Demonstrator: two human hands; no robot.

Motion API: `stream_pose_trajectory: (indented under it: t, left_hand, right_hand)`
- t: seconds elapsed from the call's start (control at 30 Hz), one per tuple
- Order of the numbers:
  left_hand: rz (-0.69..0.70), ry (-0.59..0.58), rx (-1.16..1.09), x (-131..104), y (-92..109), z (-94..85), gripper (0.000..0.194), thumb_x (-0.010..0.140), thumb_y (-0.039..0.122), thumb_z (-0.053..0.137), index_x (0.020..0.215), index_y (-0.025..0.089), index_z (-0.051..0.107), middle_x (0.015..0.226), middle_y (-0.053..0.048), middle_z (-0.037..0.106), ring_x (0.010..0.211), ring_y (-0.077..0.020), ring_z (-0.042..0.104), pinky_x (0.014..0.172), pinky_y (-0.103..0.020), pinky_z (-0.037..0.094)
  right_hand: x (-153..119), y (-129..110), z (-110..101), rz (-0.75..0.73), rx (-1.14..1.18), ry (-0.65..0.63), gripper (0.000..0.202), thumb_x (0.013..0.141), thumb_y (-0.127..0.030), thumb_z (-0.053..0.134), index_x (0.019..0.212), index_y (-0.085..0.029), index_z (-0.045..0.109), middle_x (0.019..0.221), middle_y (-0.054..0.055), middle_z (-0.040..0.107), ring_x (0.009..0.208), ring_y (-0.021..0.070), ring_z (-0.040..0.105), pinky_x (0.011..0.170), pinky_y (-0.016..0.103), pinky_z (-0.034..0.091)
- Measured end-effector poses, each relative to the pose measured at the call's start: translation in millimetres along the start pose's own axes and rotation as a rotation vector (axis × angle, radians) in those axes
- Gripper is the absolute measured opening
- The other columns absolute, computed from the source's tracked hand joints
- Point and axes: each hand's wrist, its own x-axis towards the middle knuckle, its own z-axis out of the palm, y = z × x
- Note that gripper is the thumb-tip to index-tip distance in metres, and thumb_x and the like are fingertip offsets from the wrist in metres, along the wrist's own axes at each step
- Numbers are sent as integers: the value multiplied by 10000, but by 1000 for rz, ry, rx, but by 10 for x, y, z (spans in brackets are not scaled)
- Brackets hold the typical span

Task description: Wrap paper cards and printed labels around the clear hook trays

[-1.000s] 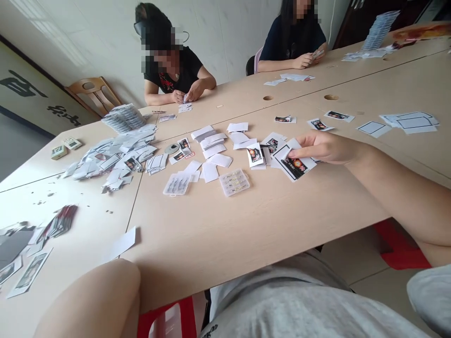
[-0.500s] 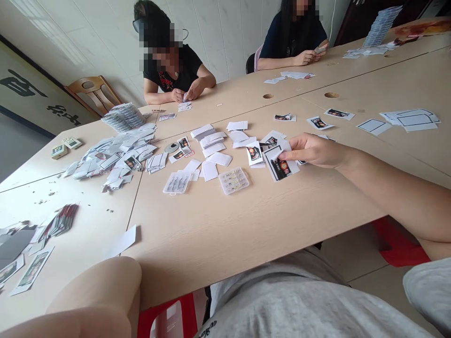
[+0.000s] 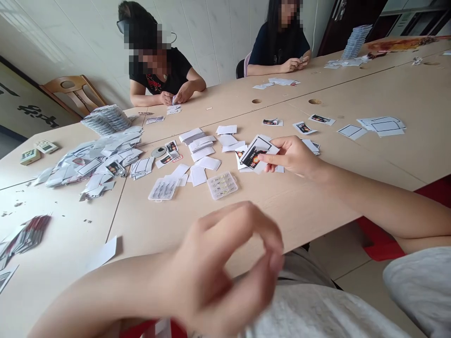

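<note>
My right hand (image 3: 291, 157) is closed on a printed card (image 3: 254, 157), white with a black band and a bright orange picture, held tilted above the table. Under and beside it lie more white and printed cards (image 3: 240, 155). Close to the camera, my left hand (image 3: 232, 263) is raised over the table's front edge, thumb and forefinger tips together in a pinch. Motion blurs it, and whatever may be between those tips cannot be made out. Between the hands and the card piles sit two clear plastic boxes, one with yellowish small parts (image 3: 222, 184) and one with greyish ones (image 3: 163, 188).
Stacks of blank cards (image 3: 198, 142) and a roll of tape (image 3: 159, 151) lie mid-table. Leftward are a heap of cards (image 3: 91, 157), stacked packets (image 3: 105, 119) and a red-edged bundle (image 3: 30, 234). Framed cards (image 3: 387, 126) lie right. Two people (image 3: 164, 70) sit opposite, handling small items.
My left hand has come into view at the front, pinched. My right hand has moved slightly left and turned the card. The whole view has shifted to the right.
</note>
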Motion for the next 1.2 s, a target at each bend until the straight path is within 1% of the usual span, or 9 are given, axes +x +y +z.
stream_pose_trajectory:
  t: [0.07, 0.13, 0.2, 0.3, 0.43, 0.77, 0.93, 1.07, 1.2]
  left_hand:
    - [-123, -57, 46, 261, -216, 43, 77, 852, 221, 532, 816, 170, 577, 689, -26, 612, 616, -110, 569, 553, -233, 462]
    - [-307, -103, 109, 429, -486, 54, 297, 926, 345, 411, 751, 169, 574, 570, 4, 550, 527, -96, 522, 506, -229, 410]
    - [-384, -22, 161, 501, -729, 55, 338, 920, 424, 411, 776, 167, 576, 579, 9, 529, 528, -97, 497, 508, -235, 378]
    - [-410, 55, 7, 502, -932, 76, 309, 892, 465, 459, 915, 171, 553, 651, 5, 552, 585, -109, 521, 539, -236, 386]
    - [-454, 121, -55, 482, -963, 123, 348, 840, 504, 537, 880, 161, 576, 709, -23, 596, 624, -118, 534, 563, -242, 401]
    - [-607, 199, -18, 504, -937, 71, 454, 799, 598, 532, 739, 156, 611, 649, -22, 636, 611, -125, 552, 590, -255, 416]
    - [-587, 218, 9, 495, -897, 62, 447, 819, 572, 516, 746, 156, 661, 634, -22, 624, 604, -123, 540, 580, -250, 403]
    - [-543, 247, 37, 490, -911, 50, 400, 831, 505, 531, 683, 151, 643, 596, -10, 569, 567, -110, 485, 535, -250, 344]
    - [-482, 297, 79, 488, -921, 46, 395, 809, 441, 581, 542, 155, 526, 507, 30, 391, 502, -81, 327, 496, -255, 246]
  right_hand:
    - [-31, -26, 24, -75, -80, 21, 237, 737, -387, 699, 804, -160, 699, 698, 51, 685, 574, 149, 627, 532, 277, 512]
    - [-58, -44, 53, -178, -207, 37, 205, 765, -363, 672, 769, -160, 695, 724, 59, 691, 600, 154, 631, 535, 273, 496]
    - [-79, -53, 87, -295, -344, 38, 194, 790, -327, 644, 700, -160, 680, 705, 54, 682, 595, 139, 604, 515, 257, 449]
    - [-98, -44, 152, -458, -490, 6, 237, 808, -265, 617, 595, -161, 626, 608, 28, 627, 550, 108, 521, 491, 246, 371]
    - [-115, -4, 222, -571, -499, -92, 146, 808, -207, 598, 677, -163, 647, 646, 17, 619, 587, 102, 503, 515, 234, 366]
    - [-164, 5, 232, -514, -482, -311, 132, 822, -145, 536, 830, -169, 665, 847, 45, 644, 752, 132, 575, 680, 257, 471]
    - [-191, 36, 251, -552, -562, -344, 133, 824, -162, 548, 914, -152, 646, 961, 75, 625, 826, 155, 603, 742, 279, 494]
    - [-184, 62, 252, -596, -673, -311, 178, 835, -308, 588, 909, -155, 640, 969, 93, 634, 826, 186, 605, 721, 304, 489]
    - [-181, 19, 248, -549, -572, -327, 247, 889, -388, 513, 857, -173, 629, 909, 81, 637, 766, 162, 581, 676, 284, 465]
